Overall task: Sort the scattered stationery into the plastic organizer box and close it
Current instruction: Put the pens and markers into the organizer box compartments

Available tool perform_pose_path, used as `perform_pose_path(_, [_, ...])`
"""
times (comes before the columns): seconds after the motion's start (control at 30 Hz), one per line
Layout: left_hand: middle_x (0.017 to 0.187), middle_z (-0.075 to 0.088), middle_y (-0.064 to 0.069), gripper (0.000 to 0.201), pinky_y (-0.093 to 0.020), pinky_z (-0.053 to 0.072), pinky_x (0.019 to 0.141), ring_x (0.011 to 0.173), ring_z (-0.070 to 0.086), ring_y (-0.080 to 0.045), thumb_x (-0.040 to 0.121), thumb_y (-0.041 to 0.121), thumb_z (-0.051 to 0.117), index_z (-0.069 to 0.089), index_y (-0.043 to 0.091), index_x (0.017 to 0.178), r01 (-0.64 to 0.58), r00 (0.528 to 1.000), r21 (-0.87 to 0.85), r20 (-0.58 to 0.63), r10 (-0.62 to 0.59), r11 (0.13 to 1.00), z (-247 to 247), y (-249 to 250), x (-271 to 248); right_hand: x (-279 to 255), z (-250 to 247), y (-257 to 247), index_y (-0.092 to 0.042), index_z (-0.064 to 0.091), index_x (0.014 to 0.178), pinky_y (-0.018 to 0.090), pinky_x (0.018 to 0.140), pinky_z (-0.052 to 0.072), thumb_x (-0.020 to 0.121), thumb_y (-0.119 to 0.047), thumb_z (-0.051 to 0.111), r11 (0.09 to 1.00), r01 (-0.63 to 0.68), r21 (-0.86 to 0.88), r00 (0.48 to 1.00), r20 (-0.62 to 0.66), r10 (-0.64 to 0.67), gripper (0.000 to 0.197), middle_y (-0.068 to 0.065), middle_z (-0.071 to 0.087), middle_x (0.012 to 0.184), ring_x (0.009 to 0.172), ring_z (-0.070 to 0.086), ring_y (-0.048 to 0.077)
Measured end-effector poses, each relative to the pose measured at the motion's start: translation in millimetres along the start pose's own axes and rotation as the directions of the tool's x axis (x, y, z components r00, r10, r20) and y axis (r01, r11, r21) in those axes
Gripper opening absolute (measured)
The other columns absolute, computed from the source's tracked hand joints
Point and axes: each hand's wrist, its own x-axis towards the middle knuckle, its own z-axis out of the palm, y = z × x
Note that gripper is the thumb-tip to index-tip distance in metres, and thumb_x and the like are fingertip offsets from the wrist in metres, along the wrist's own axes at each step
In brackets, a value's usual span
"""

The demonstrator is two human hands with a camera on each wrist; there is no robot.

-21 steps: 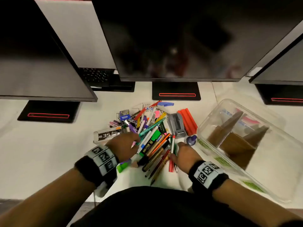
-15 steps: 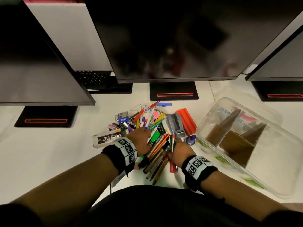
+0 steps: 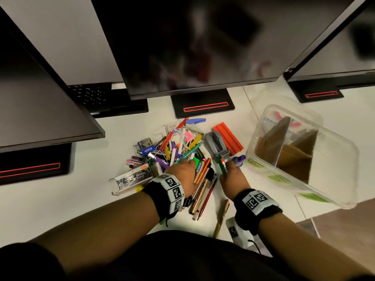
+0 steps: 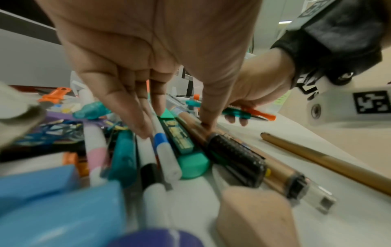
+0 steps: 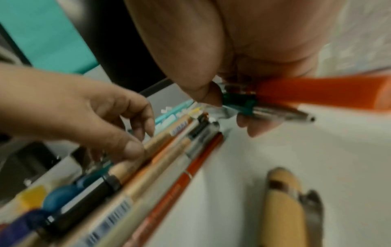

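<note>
A pile of scattered pens, markers and clips (image 3: 182, 151) lies on the white desk. My left hand (image 3: 183, 169) rests on the pile's near side. Its fingers (image 4: 148, 115) and thumb press down on several pens (image 4: 169, 150), and the same hand (image 5: 127, 133) shows beside the tan pens. My right hand (image 3: 230, 173) grips a green pen and an orange pen (image 3: 222, 166) just right of the pile. The two pens (image 5: 296, 95) sit between its thumb and fingers (image 4: 249, 100). The clear plastic organizer box (image 3: 332, 165) stands open to the right, with brown cardboard dividers (image 3: 288, 157) inside.
Three dark monitors on black stands (image 3: 203, 104) hang over the back of the desk. A grey stapler (image 3: 216, 142), an orange-red block (image 3: 228, 138) and a purple-capped item (image 3: 238, 159) sit between pile and box. One brown pen (image 3: 222, 216) lies alone near my right wrist. The desk edge (image 3: 312, 218) runs at lower right.
My left hand slid right onto the pen bundle. My right hand closed on two pens and lifted them a little toward the box. A brown pen now lies apart by the right wrist.
</note>
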Motion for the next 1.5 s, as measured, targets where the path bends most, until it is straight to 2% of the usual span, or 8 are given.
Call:
perform_pose_path(0.17, [0.132,0.042,-0.015,0.067,-0.040,0.050,0.084,0.113,0.055,-0.031,0.084,0.041,0.060,0.027,0.010,0.133,0.005,1.000,0.030,-0.008,-0.004,1.000,-0.9,3.4,1.9,-37.8,-9.7,31.6,-0.015,0.050,0.123,0.025,0.082,0.043,0.086,-0.012,0.055,0.978,0.182,-0.100,0.983,0.014,-0.181,0.038,0.008,0.059,0.113,0.098,0.058,0.023])
perform_pose_path(0.3, [0.131,0.041,-0.013,0.070,-0.041,0.050,0.086,0.114,0.054,-0.029,0.081,0.040,0.064,0.026,0.014,0.133,0.071,0.997,0.019,0.036,-0.071,0.997,-0.6,12.0,6.9,-46.8,-8.4,54.2,-0.026,0.055,0.124,0.028,0.096,0.046,0.088,-0.030,0.059,0.830,0.525,-0.185,0.823,0.358,-0.441,0.036,-0.002,0.054,0.117,0.105,0.057,0.017])
perform_pose_path(0.43, [0.131,0.044,-0.013,0.070,-0.045,0.050,0.091,0.116,0.052,-0.030,0.082,0.033,0.064,0.021,0.018,0.135,0.150,0.986,0.010,0.072,-0.151,0.989,1.7,23.3,11.3,-37.6,-10.1,63.2,-0.028,0.050,0.129,0.031,0.098,0.046,0.087,-0.024,0.061,0.695,0.676,-0.245,0.681,0.568,-0.463,0.044,-0.002,0.042,0.130,0.111,0.055,0.021])
perform_pose_path(0.63, [0.131,0.045,-0.017,0.065,-0.049,0.047,0.096,0.117,0.052,-0.034,0.088,0.024,0.058,0.017,0.019,0.138,0.267,0.962,-0.034,0.063,-0.264,0.963,3.1,34.3,20.9,-9.3,-13.9,68.1,-0.014,0.057,0.118,0.041,0.087,0.050,0.089,-0.018,0.055,0.579,0.750,-0.318,0.638,0.579,-0.508,0.029,0.007,0.051,0.120,0.101,0.058,0.030])
perform_pose_path(1.1, [0.116,0.055,-0.014,0.061,-0.036,0.055,0.082,0.099,0.063,-0.028,0.091,0.019,0.050,0.014,0.022,0.141,0.254,0.967,-0.091,0.001,-0.255,0.963,12.9,35.6,34.9,-26.0,-105.3,31.1,-0.029,0.056,0.112,0.027,0.066,0.044,0.083,-0.019,0.057,0.813,0.579,0.070,0.759,0.319,-0.568,0.030,-0.003,0.061,0.083,0.069,0.054,0.010])
perform_pose_path(1.23, [0.131,0.049,-0.016,0.072,-0.039,0.052,0.087,0.109,0.058,-0.032,0.084,0.024,0.056,0.018,0.018,0.145,0.250,0.965,-0.187,-0.031,-0.260,0.950,16.6,32.4,34.5,-25.9,-129.5,33.5,-0.030,0.058,0.081,0.021,0.050,0.043,0.087,-0.006,0.059,0.849,0.312,0.426,0.919,0.093,-0.384,0.025,-0.009,0.057,0.048,0.042,0.049,0.002])
perform_pose_path(1.3, [0.135,0.045,-0.017,0.086,-0.042,0.052,0.092,0.113,0.057,-0.031,0.085,0.019,0.057,-0.001,0.026,0.147,0.224,0.974,-0.221,0.022,-0.225,0.949,14.4,31.0,32.6,-18.1,-136.2,40.8,-0.014,0.055,0.067,0.027,0.047,0.042,0.089,-0.004,0.054,0.786,0.173,0.594,0.980,-0.022,-0.199,0.024,-0.002,0.055,0.046,0.042,0.049,0.011])
perform_pose_path(1.5, [0.150,0.033,-0.009,0.085,-0.039,0.044,0.105,0.128,0.048,-0.028,0.089,0.011,0.050,-0.007,0.037,0.145,0.020,1.000,-0.424,0.001,-0.022,0.905,-34.5,34.4,12.6,8.9,-141.5,53.3,0.001,0.049,0.097,0.028,0.047,0.055,0.094,0.004,0.041,0.452,-0.072,0.889,0.997,0.056,0.048,0.009,0.014,0.056,0.070,0.052,0.063,0.020])
